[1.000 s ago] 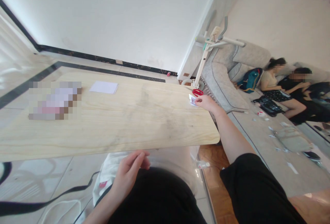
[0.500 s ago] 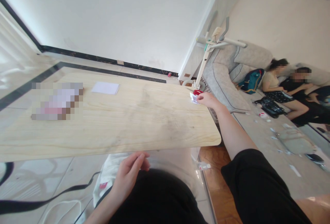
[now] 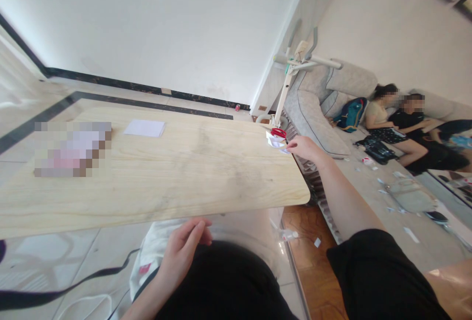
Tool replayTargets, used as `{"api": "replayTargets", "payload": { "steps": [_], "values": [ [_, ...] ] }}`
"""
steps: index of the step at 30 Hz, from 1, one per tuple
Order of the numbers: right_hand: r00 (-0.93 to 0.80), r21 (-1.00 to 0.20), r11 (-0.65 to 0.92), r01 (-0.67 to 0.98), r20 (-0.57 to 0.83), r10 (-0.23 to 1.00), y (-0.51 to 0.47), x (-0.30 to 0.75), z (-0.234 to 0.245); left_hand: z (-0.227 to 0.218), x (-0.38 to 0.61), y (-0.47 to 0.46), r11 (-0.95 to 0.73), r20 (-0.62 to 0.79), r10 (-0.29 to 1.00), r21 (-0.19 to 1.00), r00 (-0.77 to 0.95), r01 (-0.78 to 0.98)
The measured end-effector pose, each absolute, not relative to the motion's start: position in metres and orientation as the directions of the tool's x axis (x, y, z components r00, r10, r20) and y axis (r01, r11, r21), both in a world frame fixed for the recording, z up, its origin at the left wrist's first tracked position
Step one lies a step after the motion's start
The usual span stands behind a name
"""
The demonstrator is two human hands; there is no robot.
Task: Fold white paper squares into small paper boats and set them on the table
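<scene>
At the far right corner of the wooden table (image 3: 206, 172), my right hand (image 3: 304, 149) reaches out with its fingertips pinched at the edge of a small piece of white paper (image 3: 283, 150). Other folded paper pieces (image 3: 273, 140) lie just left of it. Scissors with red handles (image 3: 278, 133) rest right behind these pieces. My left hand (image 3: 190, 239) is held over my lap, before the table's near edge, its fingers loosely curled and the thumb lying over them. Nothing shows in it.
White paper sheets (image 3: 144, 128) lie toward the table's back left, beside a blurred-out object (image 3: 73, 150). Right of the table stand a grey sofa (image 3: 317, 118) and white exercise equipment (image 3: 285, 84). Two people sit on the sofa. A black strap (image 3: 73, 288) hangs at lower left.
My right hand has drawn back a little to the right, uncovering more of the paper pieces and scissors. My left hand stays put. The view has shifted slightly right.
</scene>
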State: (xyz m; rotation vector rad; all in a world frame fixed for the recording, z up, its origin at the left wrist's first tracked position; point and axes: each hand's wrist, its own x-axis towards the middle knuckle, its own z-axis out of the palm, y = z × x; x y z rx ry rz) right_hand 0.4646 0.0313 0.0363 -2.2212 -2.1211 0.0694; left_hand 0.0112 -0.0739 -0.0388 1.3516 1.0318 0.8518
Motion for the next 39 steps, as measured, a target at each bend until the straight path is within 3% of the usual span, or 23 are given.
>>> {"api": "replayTargets", "payload": {
  "steps": [9, 39],
  "values": [
    [0.075, -0.097, -0.073, 0.993, 0.01, 0.997, 0.019, 0.468, 0.013, -0.04, 0.012, -0.075, 0.055, -0.082, 0.93, 0.995, 0.357, 0.087],
    [0.12, -0.122, -0.113, 0.986, 0.05, 0.992, 0.025, 0.474, 0.0, -0.041, 0.01, -0.075, 0.037, -0.077, 0.935, 0.992, 0.345, 0.12]
  ]
}}
